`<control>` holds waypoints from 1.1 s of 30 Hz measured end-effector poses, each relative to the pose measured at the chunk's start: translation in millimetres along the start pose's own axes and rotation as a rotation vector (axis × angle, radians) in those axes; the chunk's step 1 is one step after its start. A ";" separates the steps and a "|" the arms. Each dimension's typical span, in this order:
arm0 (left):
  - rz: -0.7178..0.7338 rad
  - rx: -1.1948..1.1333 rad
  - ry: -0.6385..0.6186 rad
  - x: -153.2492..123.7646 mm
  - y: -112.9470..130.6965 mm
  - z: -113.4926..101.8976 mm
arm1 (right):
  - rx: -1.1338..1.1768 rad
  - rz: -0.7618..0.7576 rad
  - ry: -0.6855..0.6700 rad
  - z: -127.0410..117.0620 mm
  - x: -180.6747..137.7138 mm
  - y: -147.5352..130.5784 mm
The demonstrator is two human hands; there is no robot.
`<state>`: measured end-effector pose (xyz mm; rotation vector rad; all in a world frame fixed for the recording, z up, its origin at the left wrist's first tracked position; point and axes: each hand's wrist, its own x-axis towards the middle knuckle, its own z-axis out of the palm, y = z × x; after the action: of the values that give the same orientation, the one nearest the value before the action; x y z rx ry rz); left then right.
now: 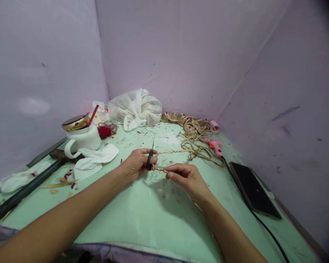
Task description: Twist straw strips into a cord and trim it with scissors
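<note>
My left hand (138,164) is closed around what look like small black-handled scissors (150,160), their thin metal blade pointing away from me. A tan braided straw cord (171,151) passes by the same fingers, and its far part runs right to a loose coil (197,151). Between thumb and forefinger, my right hand (188,179) pinches the near end of this cord, just right of the left hand. A short stretch of braid (160,169) shows between both hands. How the left fingers grip the cord is partly hidden.
A pink glue gun (214,146) lies right of the coil, near a phone (254,190) and a black cable. Braided pieces (192,126) and a plastic bag (137,107) lie at the back. Left are a white mug (84,138), red yarn (104,130), cloths and a hammer (30,186).
</note>
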<state>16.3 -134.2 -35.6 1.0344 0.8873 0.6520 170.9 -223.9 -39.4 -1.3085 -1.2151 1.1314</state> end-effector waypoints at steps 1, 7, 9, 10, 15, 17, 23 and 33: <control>0.068 -0.006 0.015 0.4 0.5 -0.4 | 0.026 0.038 -0.011 0.6 0.1 0.5; 0.352 -0.037 0.006 1.5 -1.9 2.5 | 0.398 0.400 -0.271 4.1 -0.2 4.7; 0.400 -0.070 -0.017 1.2 -3.9 6.0 | 0.477 0.417 -0.352 5.1 -0.5 6.7; 0.416 -0.084 -0.025 1.2 -4.9 7.9 | 0.501 0.411 -0.363 5.6 -0.4 7.6; 0.375 -0.019 0.038 5.0 -6.3 8.4 | 0.454 0.324 -0.196 6.7 2.0 7.4; 0.367 0.118 0.099 5.6 -3.9 2.2 | 0.375 0.274 -0.088 5.0 3.6 5.3; 0.591 0.935 -0.022 -11.9 9.0 -16.3 | 0.260 0.165 0.192 -5.1 8.4 0.7; 0.818 1.716 0.054 -17.7 -2.8 -12.3 | 0.143 0.084 0.278 -8.6 11.7 3.1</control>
<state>-3.1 -144.0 -35.5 3.0248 0.9764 0.4562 180.5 -212.9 -42.0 -1.3650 -0.8683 1.0349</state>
